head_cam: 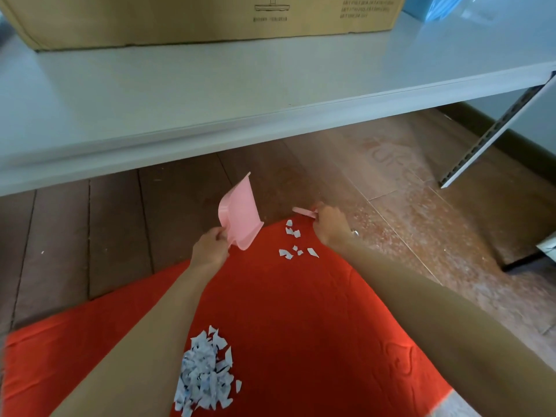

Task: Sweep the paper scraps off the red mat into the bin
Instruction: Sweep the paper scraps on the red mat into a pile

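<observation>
Where the scraps lie: 2 groups on the mat, a dense pile close to the person between the forearms, and a loose scatter near the far edge.
Mat: red, flat on the wooden floor.
Left hand: fingers curled round the handle of the dustpan.
Dustpan: pink, raised and tilted, mouth pointing away and up, heel above the mat's far edge, left of the scatter.
Right hand: fingers curled round a pink handle at the mat's far edge, just beyond the scatter; the rest of that tool is hidden by the hand.
Shelf: pale board above the floor beyond the mat, carrying a cardboard box.
</observation>
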